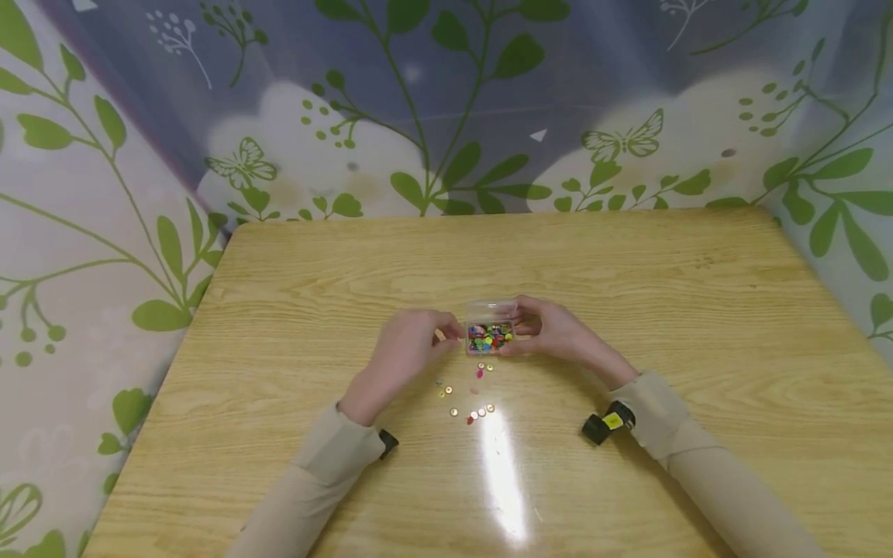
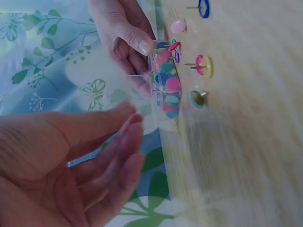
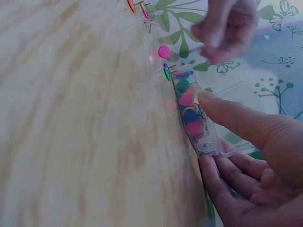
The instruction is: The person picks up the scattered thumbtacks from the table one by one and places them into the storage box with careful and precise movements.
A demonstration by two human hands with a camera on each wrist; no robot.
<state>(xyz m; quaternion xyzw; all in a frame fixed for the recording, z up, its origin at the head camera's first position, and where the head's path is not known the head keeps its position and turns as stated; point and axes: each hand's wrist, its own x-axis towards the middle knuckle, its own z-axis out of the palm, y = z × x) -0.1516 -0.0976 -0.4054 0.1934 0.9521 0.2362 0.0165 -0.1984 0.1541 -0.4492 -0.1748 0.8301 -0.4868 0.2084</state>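
Note:
A small clear plastic box (image 1: 490, 353) of colourful thumbtacks (image 3: 193, 127) stands on the table with its hinged lid (image 1: 491, 311) raised. My right hand (image 1: 554, 329) grips the box at its right end, thumb on the near side and fingers behind. At the other end hovers my left hand (image 1: 412, 349), its thumb and fingertips close together and loosely bent. Nothing shows clearly between those fingertips; in the right wrist view this hand is blurred. Several loose tacks (image 1: 481, 412) lie in front of the box, some with pins pointing sideways or up.
The wooden table (image 1: 314, 271) bears a bright light reflection (image 1: 504, 480) near its front. Patterned curtain cloth (image 1: 474, 116) with green leaves closes off the back and sides. Dark camera mounts (image 1: 607, 422) sit on the wrists by the beige sleeves (image 1: 698, 449).

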